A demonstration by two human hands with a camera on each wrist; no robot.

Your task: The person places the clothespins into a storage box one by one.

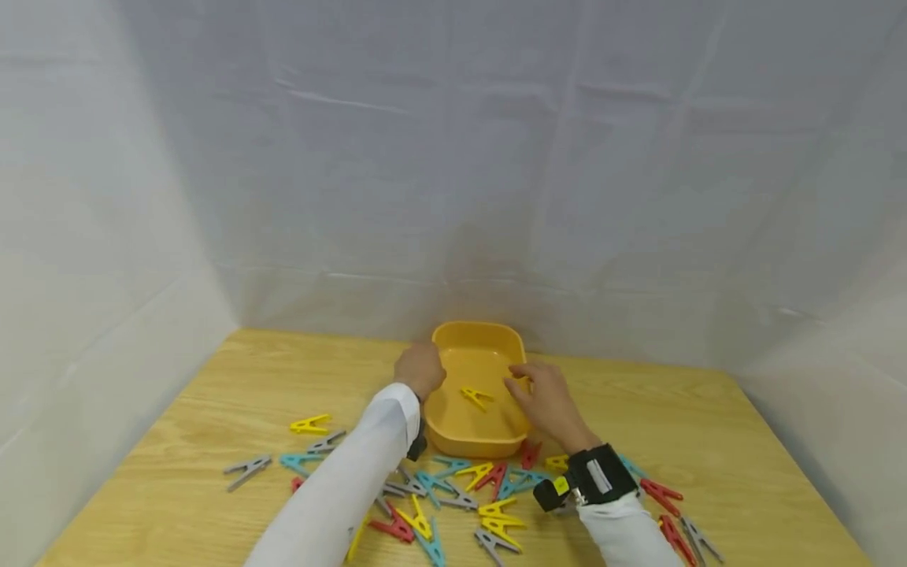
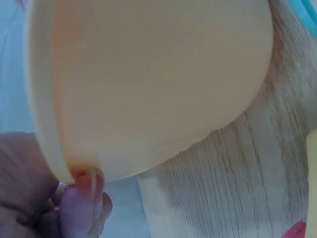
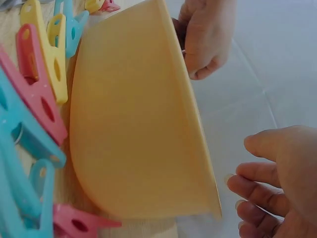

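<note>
From the head view, the left hand [image 1: 420,368] pinched the left rim of the yellow plastic rectangular tub [image 1: 479,441], a yellow plastic clothespin [image 1: 476,395] lying inside. In the left wrist view, fingers [image 2: 81,208] gripped that rim. In the right wrist view, the right hand [image 3: 280,186] hovered loosely spread just right of the tub.

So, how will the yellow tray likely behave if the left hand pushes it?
The yellow tray looks like stiff, thin plastic, so probably light. On the smooth wooden table it may slide easily. The left hand grips only its rim, so it might tip.
</note>
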